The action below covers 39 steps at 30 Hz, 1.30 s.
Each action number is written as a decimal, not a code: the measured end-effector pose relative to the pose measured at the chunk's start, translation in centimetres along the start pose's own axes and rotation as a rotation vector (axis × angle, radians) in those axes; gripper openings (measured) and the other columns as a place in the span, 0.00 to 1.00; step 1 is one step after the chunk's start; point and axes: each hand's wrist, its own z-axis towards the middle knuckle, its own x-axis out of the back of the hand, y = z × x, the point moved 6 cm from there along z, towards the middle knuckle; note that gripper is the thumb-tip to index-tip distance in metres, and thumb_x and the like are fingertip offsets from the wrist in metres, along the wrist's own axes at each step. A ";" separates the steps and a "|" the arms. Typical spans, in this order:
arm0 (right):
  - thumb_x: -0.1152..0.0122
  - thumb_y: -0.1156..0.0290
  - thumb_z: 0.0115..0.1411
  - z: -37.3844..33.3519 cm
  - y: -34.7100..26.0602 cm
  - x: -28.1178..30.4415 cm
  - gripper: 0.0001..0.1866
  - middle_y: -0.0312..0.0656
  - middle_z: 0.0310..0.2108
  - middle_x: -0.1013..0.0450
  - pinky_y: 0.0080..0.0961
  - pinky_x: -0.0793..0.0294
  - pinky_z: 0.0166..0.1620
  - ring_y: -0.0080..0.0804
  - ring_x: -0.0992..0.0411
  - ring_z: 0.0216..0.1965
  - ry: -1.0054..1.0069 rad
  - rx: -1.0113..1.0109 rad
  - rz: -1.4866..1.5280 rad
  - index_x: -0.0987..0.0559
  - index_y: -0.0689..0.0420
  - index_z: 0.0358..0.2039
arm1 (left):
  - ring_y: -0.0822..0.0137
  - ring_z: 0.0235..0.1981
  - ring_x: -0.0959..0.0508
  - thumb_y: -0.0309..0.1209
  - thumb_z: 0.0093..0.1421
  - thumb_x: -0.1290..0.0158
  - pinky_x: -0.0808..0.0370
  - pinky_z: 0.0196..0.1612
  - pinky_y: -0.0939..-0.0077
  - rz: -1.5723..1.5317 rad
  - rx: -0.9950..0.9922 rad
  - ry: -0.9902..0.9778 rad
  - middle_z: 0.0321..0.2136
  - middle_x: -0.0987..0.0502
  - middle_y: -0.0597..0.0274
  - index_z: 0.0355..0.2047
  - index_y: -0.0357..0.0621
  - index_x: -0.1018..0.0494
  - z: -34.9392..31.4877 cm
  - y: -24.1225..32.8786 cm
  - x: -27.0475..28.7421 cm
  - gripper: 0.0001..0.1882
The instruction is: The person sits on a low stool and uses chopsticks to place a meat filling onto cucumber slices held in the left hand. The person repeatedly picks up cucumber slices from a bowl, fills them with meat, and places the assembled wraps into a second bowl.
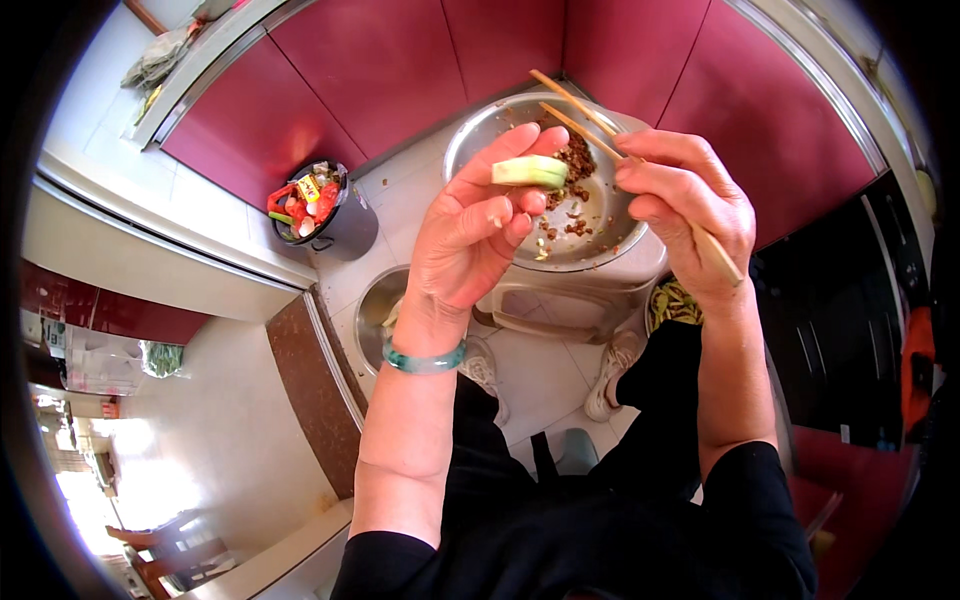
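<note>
My left hand [468, 240], with a green bangle on its wrist, holds a thick pale green vegetable piece [529, 172] up on its fingers. In my right hand [700, 205] is a pair of wooden chopsticks [572, 120], their tips pointing up and to the left. Both hands are raised over the near side of a wide metal basin [468, 135]. Brown crumbly filling [577, 158] lies in the basin, mostly at its far side, with scattered bits nearer. Whether the vegetable piece has a cut in it, I cannot tell.
Beneath the basin stands a pale plastic stool [570, 312]. A smaller metal bowl [366, 318] is left of it. Cut green pieces [676, 303] fill a container at right, beside my leg. A full dark bin [350, 228] stands by the red cabinets [365, 60].
</note>
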 end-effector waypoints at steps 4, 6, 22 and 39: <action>0.35 0.74 0.43 0.0 -0.1 -0.7 0.13 0.42 0.32 0.29 0.24 0.27 0.29 0.35 0.27 0.29 0.008 0.041 -0.056 0.23 0.58 0.32 | 0.70 0.34 0.26 0.22 0.54 0.48 0.22 0.35 0.86 -0.146 0.026 0.061 0.50 0.34 0.47 0.52 0.37 0.37 -0.3 -1.1 0.9 0.24; 0.35 0.75 0.42 0.0 0.1 -0.8 0.14 0.41 0.31 0.29 0.25 0.27 0.29 0.35 0.28 0.29 0.023 0.017 -0.092 0.23 0.58 0.33 | 0.71 0.31 0.27 0.22 0.56 0.50 0.24 0.29 0.86 -0.296 0.021 -0.023 0.47 0.33 0.49 0.51 0.37 0.37 -0.4 -1.2 0.9 0.21; 0.38 0.78 0.42 -0.4 0.5 -3.4 0.10 0.38 0.31 0.30 0.25 0.28 0.29 0.34 0.27 0.29 -0.077 -0.046 -0.029 0.24 0.57 0.29 | 0.64 0.34 0.27 0.35 0.59 0.55 0.25 0.36 0.73 -0.317 0.100 -0.009 0.49 0.33 0.49 0.54 0.36 0.40 -0.2 -1.8 0.6 0.25; 0.42 0.77 0.46 -0.6 1.2 -3.7 0.08 0.39 0.32 0.31 0.27 0.29 0.31 0.37 0.29 0.30 -0.160 -0.103 -0.003 0.24 0.57 0.30 | 0.57 0.52 0.33 0.45 0.56 0.48 0.37 0.58 0.62 0.332 0.066 0.050 0.52 0.36 0.49 0.56 0.28 0.47 -0.6 -0.8 0.1 0.38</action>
